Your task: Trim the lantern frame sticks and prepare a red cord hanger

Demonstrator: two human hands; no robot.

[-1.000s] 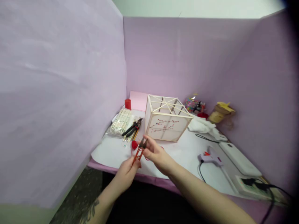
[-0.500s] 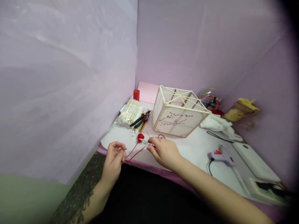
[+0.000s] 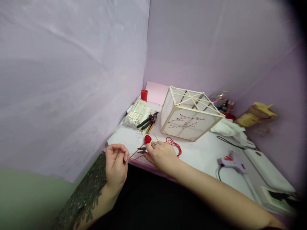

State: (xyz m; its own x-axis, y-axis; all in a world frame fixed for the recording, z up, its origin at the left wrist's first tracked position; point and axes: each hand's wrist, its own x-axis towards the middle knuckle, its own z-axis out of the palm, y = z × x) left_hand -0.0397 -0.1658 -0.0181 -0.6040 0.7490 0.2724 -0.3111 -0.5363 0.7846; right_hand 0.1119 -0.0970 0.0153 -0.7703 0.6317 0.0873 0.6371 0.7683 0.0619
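Observation:
My left hand (image 3: 117, 163) is closed in a pinch at the table's front edge, with red yarn (image 3: 135, 153) running from its fingertips. My right hand (image 3: 161, 156) grips small thread snips (image 3: 142, 150) whose dark, parted blades point left at the yarn. Whether the blades touch the strand I cannot tell. Behind the blades sits a small red yarn ball (image 3: 147, 139). Loose loops of red cord (image 3: 176, 145) lie just beyond my right hand, and a thin wooden stick (image 3: 155, 136) pokes out near its knuckles.
A paper lantern (image 3: 184, 124) with a stick frame and painted red blossoms stands behind my hands. Black-handled pliers (image 3: 149, 120), bagged sticks (image 3: 136, 112) and a red cup (image 3: 144, 95) are at the left. To the right lie a glue gun (image 3: 232, 162) and a long white box (image 3: 268, 169).
My right hand has moved left, bringing the snips' blades closer to my left hand. More of the red cord loops now shows behind it. The view has shifted slightly.

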